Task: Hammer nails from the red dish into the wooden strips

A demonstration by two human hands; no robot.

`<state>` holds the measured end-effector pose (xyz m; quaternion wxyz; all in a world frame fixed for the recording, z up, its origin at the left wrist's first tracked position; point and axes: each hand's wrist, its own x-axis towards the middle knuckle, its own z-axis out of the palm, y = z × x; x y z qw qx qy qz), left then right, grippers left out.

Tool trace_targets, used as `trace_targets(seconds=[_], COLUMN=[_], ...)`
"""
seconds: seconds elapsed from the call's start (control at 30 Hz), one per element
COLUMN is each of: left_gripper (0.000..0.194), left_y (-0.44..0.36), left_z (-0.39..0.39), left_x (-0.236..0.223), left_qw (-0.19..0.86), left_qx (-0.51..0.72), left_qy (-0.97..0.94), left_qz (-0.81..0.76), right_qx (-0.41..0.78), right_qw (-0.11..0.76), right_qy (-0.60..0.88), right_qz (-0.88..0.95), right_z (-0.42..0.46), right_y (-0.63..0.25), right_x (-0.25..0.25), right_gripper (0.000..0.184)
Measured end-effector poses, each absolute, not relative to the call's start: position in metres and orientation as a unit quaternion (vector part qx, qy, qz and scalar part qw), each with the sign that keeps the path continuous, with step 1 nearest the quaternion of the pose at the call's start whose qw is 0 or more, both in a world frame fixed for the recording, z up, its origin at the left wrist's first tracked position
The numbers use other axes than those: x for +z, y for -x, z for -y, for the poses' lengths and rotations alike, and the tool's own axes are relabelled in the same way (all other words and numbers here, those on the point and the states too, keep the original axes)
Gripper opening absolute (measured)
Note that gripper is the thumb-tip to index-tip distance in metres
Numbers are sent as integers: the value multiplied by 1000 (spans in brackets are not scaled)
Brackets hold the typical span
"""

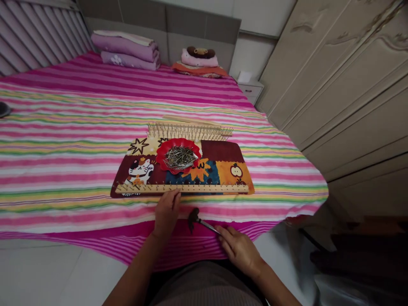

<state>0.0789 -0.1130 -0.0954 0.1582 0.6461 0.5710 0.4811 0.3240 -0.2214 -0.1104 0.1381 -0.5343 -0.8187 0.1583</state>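
Note:
A long wooden strip (204,188) studded with rows of nails lies along the near edge of a patterned mat (219,152). My left hand (166,212) has its fingers closed at the near side of this strip, around its middle. My right hand (239,248) is closed around the handle of a hammer (207,225). The hammer's dark head hangs over the near edge of the bed, below the strip and right of my left hand. Behind the strip, a red scalloped bowl (161,162) full of loose nails (181,157) rests on the mat.
Beyond the bowl lie several nail-studded wooden strips (188,131) and a plain wooden strip (191,121). A striped sheet (63,170) covers the bed. Folded purple bedding (127,49) and a pink-orange pile (199,63) sit by the headboard. A wardrobe (344,85) stands on the right.

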Motion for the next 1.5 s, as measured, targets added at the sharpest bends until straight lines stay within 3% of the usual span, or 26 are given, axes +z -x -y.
trace_targets(seconds=[0.23, 0.47, 0.73, 0.87, 1.1, 1.5], left_gripper=[22, 17, 24, 26, 22, 30], left_y=[-46, -11, -39, -52, -61, -37], left_z=[87, 5, -40, -57, -67, -47], left_x=[-47, -36, -8, -1, 3, 11], left_qw=[52, -5, 7, 16, 8, -6], left_qx=[445, 337, -66, -171, -232, -215], left_qy=[-650, -681, -769, -745, -736, -809], left_qz=[-614, -650, -636, -645, -635, -548], right_qx=[108, 105, 87, 96, 99, 109], right_qw=[93, 82, 69, 61, 63, 41], right_qy=[535, 545, 549, 551, 551, 554], right_qz=[832, 828, 828, 827, 826, 825], right_z=[220, 220, 220, 220, 221, 220], right_y=[-319, -317, -315, -315, -315, -315], right_x=[-130, -130, -128, -130, -132, -130], right_gripper=[37, 36, 36, 36, 36, 38])
